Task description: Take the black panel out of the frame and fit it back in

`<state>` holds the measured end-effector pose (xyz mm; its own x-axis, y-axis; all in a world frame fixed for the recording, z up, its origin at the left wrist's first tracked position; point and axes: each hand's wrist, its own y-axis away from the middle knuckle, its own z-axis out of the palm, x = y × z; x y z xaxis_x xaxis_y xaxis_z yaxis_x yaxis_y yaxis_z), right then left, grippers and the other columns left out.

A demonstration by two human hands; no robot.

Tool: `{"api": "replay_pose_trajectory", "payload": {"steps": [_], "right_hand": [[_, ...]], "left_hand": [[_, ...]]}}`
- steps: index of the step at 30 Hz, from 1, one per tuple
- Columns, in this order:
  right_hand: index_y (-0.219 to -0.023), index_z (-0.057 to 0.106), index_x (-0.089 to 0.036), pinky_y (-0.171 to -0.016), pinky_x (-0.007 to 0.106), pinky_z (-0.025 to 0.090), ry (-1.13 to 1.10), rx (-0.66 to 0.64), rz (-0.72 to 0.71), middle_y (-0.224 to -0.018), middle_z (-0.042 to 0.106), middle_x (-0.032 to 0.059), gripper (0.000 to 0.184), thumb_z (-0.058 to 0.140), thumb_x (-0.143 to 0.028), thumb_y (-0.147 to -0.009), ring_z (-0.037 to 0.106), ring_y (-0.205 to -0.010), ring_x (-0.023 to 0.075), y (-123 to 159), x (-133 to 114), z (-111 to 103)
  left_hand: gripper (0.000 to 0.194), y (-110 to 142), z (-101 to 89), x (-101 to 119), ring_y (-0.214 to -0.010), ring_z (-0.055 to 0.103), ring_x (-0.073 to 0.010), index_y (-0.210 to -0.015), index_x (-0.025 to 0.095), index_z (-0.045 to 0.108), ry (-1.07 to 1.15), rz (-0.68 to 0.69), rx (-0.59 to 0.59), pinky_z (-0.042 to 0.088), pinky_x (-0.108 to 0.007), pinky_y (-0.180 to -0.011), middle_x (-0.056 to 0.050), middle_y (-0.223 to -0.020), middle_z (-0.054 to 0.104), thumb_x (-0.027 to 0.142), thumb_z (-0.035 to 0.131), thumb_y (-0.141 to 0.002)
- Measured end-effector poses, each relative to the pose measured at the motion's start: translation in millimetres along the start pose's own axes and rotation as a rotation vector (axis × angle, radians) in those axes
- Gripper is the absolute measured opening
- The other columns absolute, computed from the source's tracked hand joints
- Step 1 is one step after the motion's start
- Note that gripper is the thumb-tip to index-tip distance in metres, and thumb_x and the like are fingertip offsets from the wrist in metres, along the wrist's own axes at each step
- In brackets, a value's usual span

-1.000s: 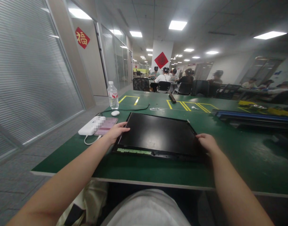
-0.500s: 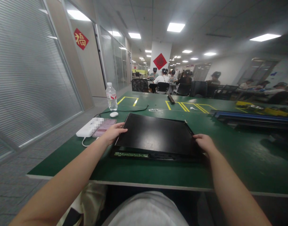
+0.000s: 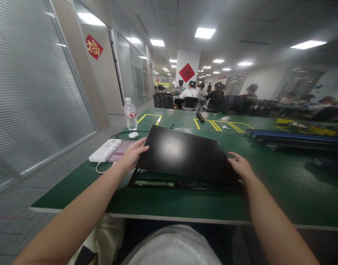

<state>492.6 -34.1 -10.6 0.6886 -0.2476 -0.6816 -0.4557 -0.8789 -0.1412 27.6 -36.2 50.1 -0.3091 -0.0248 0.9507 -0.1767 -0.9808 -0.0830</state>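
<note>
A black frame [image 3: 207, 185] with a green circuit strip [image 3: 154, 183] lies on the counter [image 3: 169, 204], a dark screen [image 3: 182, 152] tilted above it. The left hand [image 3: 133, 154] grasps the screen's left edge; the right hand [image 3: 240, 166] is at its right edge, whether gripping I cannot tell. Farther off stands a water bottle [image 3: 130, 116].

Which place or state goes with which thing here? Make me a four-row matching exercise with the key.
1. Black panel
2. Green circuit strip
3. Plastic bottle
4. White box-shaped device

A. Standing upright
B. Beside the phone
C. Held at one edge by the left hand
D. Just in front of the panel's near edge

Pairs: 1-C, 2-D, 3-A, 4-B
</note>
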Motion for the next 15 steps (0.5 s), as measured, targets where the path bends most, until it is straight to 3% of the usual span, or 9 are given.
{"api": "replay_pose_trajectory", "payload": {"steps": [3,6,12,15], "right_hand": [[-0.132,0.065,-0.021,-0.085,0.032,0.049,-0.008,0.024,0.020,-0.100,0.074,0.0083,0.049,0.056,-0.040,-0.088,0.067,-0.092,0.0229,-1,-2,-1],[-0.113,0.075,-0.017,-0.089,0.034,0.049,-0.043,0.009,0.057,-0.108,0.073,0.0124,0.042,0.054,-0.046,-0.089,0.066,-0.103,0.0272,0,-3,-1],[-0.108,0.075,-0.016,-0.076,0.034,0.055,-0.376,-0.026,0.189,-0.096,0.076,0.0121,0.044,0.062,-0.050,-0.083,0.071,-0.091,0.0276,7,-13,-4],[-0.105,0.074,-0.018,-0.078,0.035,0.057,-0.566,-0.029,0.104,-0.094,0.076,0.0091,0.036,0.065,-0.042,-0.080,0.071,-0.091,0.0271,10,-18,-6]], "left_hand": [[0.076,0,-1.0,-2,-0.110,0.069,-0.0305,-0.138,0.020,0.058,0.020,0.058,-0.018,0.057,-0.038,-0.091,-0.011,-0.123,0.072,0.018,0.081,-0.066],[0.079,0,0.3,-3,-0.118,0.065,-0.0309,-0.139,0.022,0.057,0.027,0.109,-0.013,0.054,-0.039,-0.097,-0.010,-0.130,0.068,0.020,0.082,-0.064],[0.077,-1,2.2,-2,-0.126,0.059,-0.0319,-0.134,0.020,0.061,-0.031,0.144,0.103,0.050,-0.038,-0.101,-0.010,-0.133,0.067,0.021,0.081,-0.060],[0.069,-6,-4.9,0,-0.127,0.057,-0.0314,-0.124,0.017,0.067,-0.039,0.213,0.191,0.046,-0.037,-0.106,-0.008,-0.127,0.071,0.019,0.079,-0.056]]}}
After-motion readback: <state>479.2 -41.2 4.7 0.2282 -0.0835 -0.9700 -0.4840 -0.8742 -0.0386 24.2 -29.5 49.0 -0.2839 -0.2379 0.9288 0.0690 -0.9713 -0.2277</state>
